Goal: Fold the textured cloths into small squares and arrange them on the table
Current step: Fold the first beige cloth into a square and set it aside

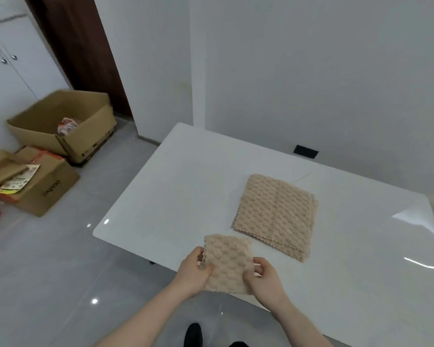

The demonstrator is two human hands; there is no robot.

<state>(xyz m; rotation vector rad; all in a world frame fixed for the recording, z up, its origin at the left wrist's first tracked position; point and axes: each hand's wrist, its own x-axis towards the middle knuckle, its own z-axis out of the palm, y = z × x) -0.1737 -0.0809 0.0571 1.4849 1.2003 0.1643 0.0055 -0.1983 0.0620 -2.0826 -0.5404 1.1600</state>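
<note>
Your left hand (194, 270) and right hand (264, 276) pinch the small cloth (227, 264) tight so its folds stay; the pile (276, 214) waits nearby.

Bench (176, 176) fills centre and right of frame, set against the wall along its far edge. Stack of unfolded cloths (276, 216) lies on the bench, right of centre. Folded cloth (227, 265) sits at the near bench edge, lower centre, just below-left of the stack and apart from it. Left hand (194, 270) at its left side, right hand (266, 279) at its right side, both touching it. Open cardboard box (68, 121) on the floor, left of frame; flatter boxes (35, 181) below it, further left.
</note>
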